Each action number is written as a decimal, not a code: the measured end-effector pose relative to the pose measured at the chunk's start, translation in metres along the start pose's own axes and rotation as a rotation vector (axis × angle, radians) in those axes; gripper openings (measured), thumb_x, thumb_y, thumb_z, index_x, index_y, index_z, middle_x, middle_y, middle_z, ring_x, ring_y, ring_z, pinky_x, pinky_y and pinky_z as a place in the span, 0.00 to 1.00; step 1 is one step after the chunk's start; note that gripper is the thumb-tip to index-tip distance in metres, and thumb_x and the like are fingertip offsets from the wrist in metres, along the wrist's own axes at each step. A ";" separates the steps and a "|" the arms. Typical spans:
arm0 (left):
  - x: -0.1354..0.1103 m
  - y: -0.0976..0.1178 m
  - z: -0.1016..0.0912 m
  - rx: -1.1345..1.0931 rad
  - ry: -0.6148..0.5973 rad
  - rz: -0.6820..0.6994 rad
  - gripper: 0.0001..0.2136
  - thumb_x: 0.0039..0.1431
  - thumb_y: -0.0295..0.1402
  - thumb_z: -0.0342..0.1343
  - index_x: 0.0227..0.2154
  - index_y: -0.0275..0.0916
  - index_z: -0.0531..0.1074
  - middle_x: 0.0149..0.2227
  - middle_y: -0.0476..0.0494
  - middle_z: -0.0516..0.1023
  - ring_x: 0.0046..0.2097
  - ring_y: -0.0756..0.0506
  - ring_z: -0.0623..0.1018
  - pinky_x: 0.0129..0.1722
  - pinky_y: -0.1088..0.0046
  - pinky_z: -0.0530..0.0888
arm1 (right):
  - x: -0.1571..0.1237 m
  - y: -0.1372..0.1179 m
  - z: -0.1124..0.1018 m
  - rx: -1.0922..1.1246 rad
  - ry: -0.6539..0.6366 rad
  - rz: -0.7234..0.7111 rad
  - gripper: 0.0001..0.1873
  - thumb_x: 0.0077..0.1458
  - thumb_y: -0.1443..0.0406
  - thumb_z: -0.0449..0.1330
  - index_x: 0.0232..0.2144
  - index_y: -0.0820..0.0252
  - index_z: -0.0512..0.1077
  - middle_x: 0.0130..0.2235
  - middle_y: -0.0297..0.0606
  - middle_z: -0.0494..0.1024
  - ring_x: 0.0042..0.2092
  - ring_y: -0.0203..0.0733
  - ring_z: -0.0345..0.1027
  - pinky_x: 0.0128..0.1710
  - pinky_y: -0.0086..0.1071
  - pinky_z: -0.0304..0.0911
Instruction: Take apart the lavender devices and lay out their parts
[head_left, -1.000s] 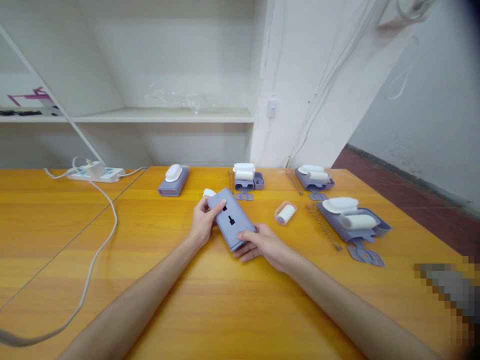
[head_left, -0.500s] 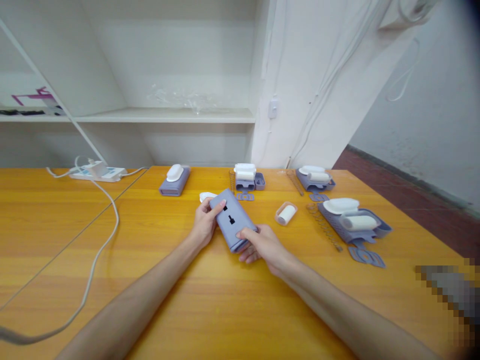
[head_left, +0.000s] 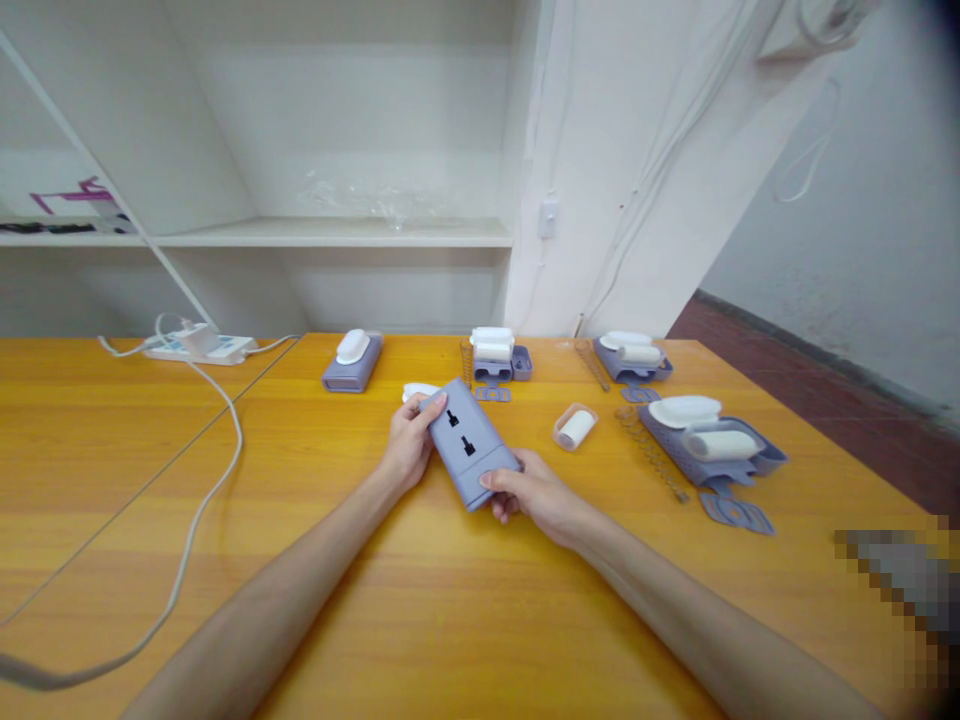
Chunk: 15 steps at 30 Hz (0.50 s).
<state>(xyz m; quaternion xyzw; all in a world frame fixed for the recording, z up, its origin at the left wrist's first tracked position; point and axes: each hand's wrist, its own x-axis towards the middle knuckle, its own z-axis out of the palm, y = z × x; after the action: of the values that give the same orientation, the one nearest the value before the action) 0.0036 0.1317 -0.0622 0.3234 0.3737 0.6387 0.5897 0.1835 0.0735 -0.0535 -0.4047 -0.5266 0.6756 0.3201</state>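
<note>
A flat purple-grey plastic case (head_left: 461,430) with two black keyhole-like slots is held tilted above the table. My left hand (head_left: 410,437) grips its upper left end, thumb on the face near one slot. My right hand (head_left: 529,490) is closed round its lower right end, thumb on the face below a seam. The fingers beneath the case are partly hidden. Just behind it lies a white oval piece (head_left: 420,391), partly covered by the case. To the right, a translucent pinkish tray (head_left: 559,432) holds a white roller (head_left: 577,429).
On the wooden table (head_left: 420,620), a similar case with a white top (head_left: 354,362) stands at the back left. Several sets of purple parts, white rollers and springs (head_left: 652,455) occupy the back and right. A power strip (head_left: 225,349) and white cable (head_left: 191,520) lie left.
Both hands still hold the case, and its face has turned more towards me, so both slots show clearly. My right thumb and fingers have shifted slightly on the lower end.
</note>
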 end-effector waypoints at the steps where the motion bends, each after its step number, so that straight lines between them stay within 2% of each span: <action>1: 0.001 0.002 -0.002 -0.013 0.021 -0.006 0.17 0.40 0.41 0.67 0.24 0.36 0.67 0.22 0.53 0.70 0.23 0.54 0.68 0.24 0.78 0.66 | -0.004 -0.001 0.002 -0.064 -0.055 -0.032 0.12 0.40 0.64 0.62 0.30 0.63 0.68 0.26 0.32 0.73 0.23 0.31 0.63 0.22 0.25 0.59; 3: 0.004 0.005 -0.006 -0.036 0.074 0.001 0.17 0.41 0.43 0.66 0.26 0.36 0.68 0.23 0.52 0.70 0.23 0.53 0.69 0.24 0.78 0.66 | -0.011 0.000 0.011 -0.235 -0.136 -0.122 0.13 0.36 0.67 0.66 0.28 0.62 0.70 0.27 0.30 0.72 0.26 0.31 0.63 0.25 0.23 0.57; 6: 0.008 0.006 -0.013 -0.057 0.100 0.055 0.17 0.41 0.42 0.66 0.26 0.36 0.68 0.24 0.52 0.70 0.25 0.53 0.70 0.26 0.78 0.67 | -0.017 0.008 0.028 -0.291 -0.114 -0.133 0.13 0.40 0.66 0.65 0.32 0.61 0.71 0.30 0.31 0.74 0.29 0.32 0.63 0.27 0.24 0.58; 10: 0.011 0.002 -0.014 -0.087 0.098 0.078 0.17 0.41 0.42 0.67 0.26 0.36 0.68 0.25 0.53 0.70 0.26 0.54 0.70 0.27 0.78 0.68 | -0.010 0.017 0.036 -0.150 -0.050 -0.060 0.16 0.42 0.64 0.66 0.36 0.62 0.69 0.33 0.36 0.76 0.30 0.36 0.69 0.30 0.28 0.65; 13: 0.011 0.000 -0.013 -0.088 0.106 0.082 0.17 0.40 0.41 0.67 0.24 0.36 0.67 0.24 0.54 0.69 0.25 0.54 0.69 0.26 0.78 0.67 | -0.004 0.018 0.032 -0.001 -0.076 0.007 0.19 0.42 0.64 0.66 0.38 0.63 0.67 0.34 0.38 0.77 0.29 0.37 0.72 0.30 0.31 0.69; 15: 0.011 0.000 -0.012 -0.082 0.126 0.091 0.18 0.39 0.42 0.67 0.23 0.36 0.66 0.23 0.54 0.69 0.24 0.54 0.69 0.26 0.78 0.67 | -0.004 0.017 0.030 0.002 -0.080 0.002 0.19 0.42 0.64 0.66 0.37 0.63 0.67 0.35 0.38 0.77 0.30 0.36 0.72 0.31 0.31 0.70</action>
<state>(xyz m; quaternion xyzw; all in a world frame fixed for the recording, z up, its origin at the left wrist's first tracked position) -0.0074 0.1415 -0.0686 0.2747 0.3684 0.6990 0.5480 0.1589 0.0524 -0.0657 -0.3776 -0.5381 0.6919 0.2985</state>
